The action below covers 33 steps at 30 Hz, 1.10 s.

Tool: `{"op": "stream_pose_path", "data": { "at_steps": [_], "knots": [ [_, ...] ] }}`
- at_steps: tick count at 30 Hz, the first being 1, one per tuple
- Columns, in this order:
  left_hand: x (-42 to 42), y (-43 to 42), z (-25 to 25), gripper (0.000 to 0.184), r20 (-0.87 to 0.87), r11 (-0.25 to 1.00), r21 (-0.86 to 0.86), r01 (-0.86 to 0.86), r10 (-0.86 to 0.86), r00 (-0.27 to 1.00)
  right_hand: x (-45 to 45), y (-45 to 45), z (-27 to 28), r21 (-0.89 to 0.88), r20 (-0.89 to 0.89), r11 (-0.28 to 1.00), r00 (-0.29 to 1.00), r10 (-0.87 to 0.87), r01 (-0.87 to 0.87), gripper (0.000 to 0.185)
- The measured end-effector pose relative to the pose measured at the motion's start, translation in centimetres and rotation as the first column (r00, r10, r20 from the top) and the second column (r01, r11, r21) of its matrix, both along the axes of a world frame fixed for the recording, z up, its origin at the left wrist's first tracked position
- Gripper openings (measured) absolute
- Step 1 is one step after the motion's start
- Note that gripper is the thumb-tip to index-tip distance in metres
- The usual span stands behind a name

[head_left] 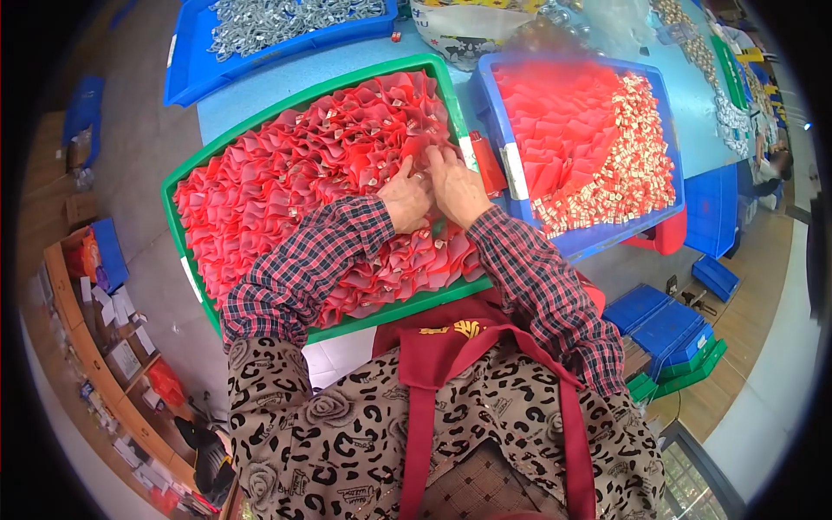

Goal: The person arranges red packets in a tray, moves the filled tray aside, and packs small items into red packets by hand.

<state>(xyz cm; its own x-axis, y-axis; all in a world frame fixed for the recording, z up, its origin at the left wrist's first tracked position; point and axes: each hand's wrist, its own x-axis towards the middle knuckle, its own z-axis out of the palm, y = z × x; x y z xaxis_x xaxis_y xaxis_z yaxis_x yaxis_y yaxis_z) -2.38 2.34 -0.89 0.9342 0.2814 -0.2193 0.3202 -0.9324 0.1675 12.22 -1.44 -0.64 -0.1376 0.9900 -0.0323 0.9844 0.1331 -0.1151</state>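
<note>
Left hand (pixel 407 202) and right hand (pixel 460 188) close together over red sheer pieces (pixel 251 204), green tray (pixel 396 308), presumably for two-handed control; grasp unclear.

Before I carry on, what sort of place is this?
Likely a workshop handling small parts in bulk: a green tray is filled with red pieces, a blue tray beside it holds more red pieces and small red-and-white parts, and a blue bin beyond is heaped with grey parts.
</note>
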Motion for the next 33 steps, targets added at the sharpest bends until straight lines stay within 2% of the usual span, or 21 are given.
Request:
{"op": "stream_pose_path", "data": {
  "at_steps": [5, 9, 15, 19, 20, 24, 25, 29, 30, 33],
  "knots": [
    [0.5, -0.3, -1.0, 0.047, 0.010, 1.000, -0.011, 0.002, -0.002, 1.000, 0.1, -0.5, 3.4, 0.103, -0.055, 0.994, 0.998, -0.032, 0.037, 0.042],
    [0.7, -0.1, 0.0, 0.046, -0.146, 1.000, -0.022, 0.003, -0.006, 0.989, -0.1, 0.2, 0.6, -0.136, 0.022, 0.988, 0.998, -0.066, 0.068, 0.044],
    [0.6, -0.1, -0.1, 0.050, -0.112, 1.000, -0.013, 0.005, -0.007, 0.994, 0.1, 0.1, 1.4, -0.053, 0.049, 0.997, 0.997, -0.061, 0.063, 0.058],
    [0.0, -0.4, -1.1, 0.052, 0.068, 0.997, 0.074, 0.003, -0.009, 0.998, 1.0, 0.0, 4.0, 0.249, -0.086, 0.966, 0.992, 0.093, -0.069, 0.046],
    [0.0, -0.6, -1.0, 0.052, 0.069, 0.998, 0.069, 0.004, -0.009, 0.998, 1.4, -0.2, 3.9, 0.245, -0.086, 0.967, 0.992, 0.092, -0.069, 0.046],
    [0.3, -0.3, -0.1, 0.053, 0.014, 1.000, -0.014, 0.005, -0.005, 1.000, 3.6, 0.3, 2.6, 0.198, -0.335, 0.975, 0.928, 0.161, -0.098, 0.040],
    [0.3, -0.3, -0.1, 0.053, 0.015, 1.000, -0.009, 0.008, -0.008, 1.000, 3.6, 0.2, 2.1, 0.202, -0.333, 0.975, 0.929, 0.160, -0.096, 0.040],
    [0.1, -0.2, -0.3, 0.051, 0.056, 1.000, -0.014, 0.025, -0.024, 0.998, 2.6, 0.7, 0.6, 0.168, -0.064, 0.979, 0.990, 0.129, -0.117, 0.028],
    [0.1, -0.1, -0.5, 0.050, 0.061, 1.000, -0.016, 0.015, -0.014, 0.998, 2.3, 1.0, 1.0, 0.179, -0.059, 0.977, 0.990, 0.130, -0.117, 0.028],
    [-0.1, -0.3, -0.6, 0.047, 0.102, 1.000, 0.003, 0.021, -0.021, 0.995, 2.6, 0.7, 3.3, 0.422, -0.089, 0.899, 0.981, 0.171, -0.119, 0.020]
  ]
}}
